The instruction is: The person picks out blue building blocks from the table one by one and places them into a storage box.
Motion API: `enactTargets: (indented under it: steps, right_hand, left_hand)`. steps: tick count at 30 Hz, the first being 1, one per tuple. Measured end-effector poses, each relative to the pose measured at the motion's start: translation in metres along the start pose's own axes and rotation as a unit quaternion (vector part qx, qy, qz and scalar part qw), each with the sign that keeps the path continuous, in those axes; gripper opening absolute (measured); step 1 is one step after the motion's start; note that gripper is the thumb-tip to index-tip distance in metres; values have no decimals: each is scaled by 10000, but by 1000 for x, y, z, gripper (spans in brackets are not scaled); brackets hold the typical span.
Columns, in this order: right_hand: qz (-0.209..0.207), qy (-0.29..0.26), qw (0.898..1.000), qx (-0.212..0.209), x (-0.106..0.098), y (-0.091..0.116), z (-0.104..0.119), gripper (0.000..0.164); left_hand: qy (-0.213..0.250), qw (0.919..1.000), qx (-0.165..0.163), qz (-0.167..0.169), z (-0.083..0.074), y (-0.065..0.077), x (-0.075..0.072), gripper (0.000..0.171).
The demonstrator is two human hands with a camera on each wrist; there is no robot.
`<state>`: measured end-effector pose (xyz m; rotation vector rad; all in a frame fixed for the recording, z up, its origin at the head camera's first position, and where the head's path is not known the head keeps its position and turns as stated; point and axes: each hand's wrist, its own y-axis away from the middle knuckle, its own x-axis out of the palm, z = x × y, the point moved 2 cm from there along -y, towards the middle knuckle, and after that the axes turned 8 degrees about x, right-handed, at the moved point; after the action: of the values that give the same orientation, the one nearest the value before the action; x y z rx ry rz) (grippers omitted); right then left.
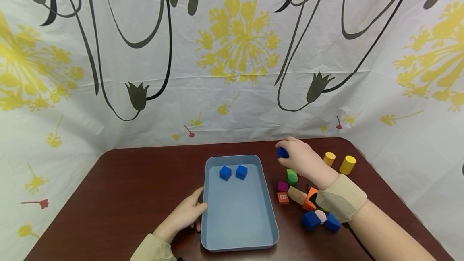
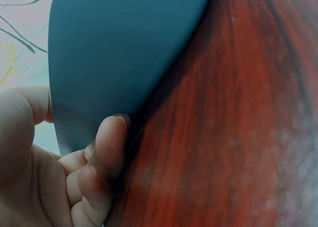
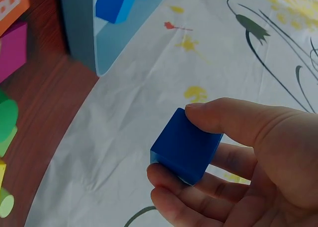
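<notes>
A blue-grey tray point(image 1: 239, 220) lies lengthwise on the table, with two blue cubes point(image 1: 225, 173) near its far end. My left hand point(image 1: 185, 214) grips the tray's left wall, thumb over the rim and fingers outside; the left wrist view shows the fingers point(image 2: 110, 142) low against the tray wall point(image 2: 119, 43). Raised over the far right of the table, my right hand point(image 1: 302, 158) pinches another blue cube point(image 3: 184, 150) between thumb and fingertips. In the right wrist view, that cube appears apart from the tray point(image 3: 82, 38).
Right of the tray lies a loose group of blocks: a green one point(image 1: 291, 177), a purple one point(image 1: 282, 187), an orange lettered cube point(image 1: 283, 198), a natural wood piece point(image 1: 297, 195) and blue ones point(image 1: 311, 220). Two yellow cylinders point(image 1: 348, 164) stand farther right. A patterned cloth point(image 1: 232, 112) hangs behind the table.
</notes>
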<state>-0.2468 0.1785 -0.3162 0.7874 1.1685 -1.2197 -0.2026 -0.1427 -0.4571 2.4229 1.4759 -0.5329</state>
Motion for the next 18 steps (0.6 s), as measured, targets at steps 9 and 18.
enactTargets:
  steps: [9,18]
  right_hand:
    - [8,22,9998,-192,9,-6,19,38]
    - [-10,-102,9992,-390,19,-14,45,36]
  left_hand:
    - [18,10000,50,-8,0,1,-1,61]
    - [-3,10000,-57,1,2,0,-1,60]
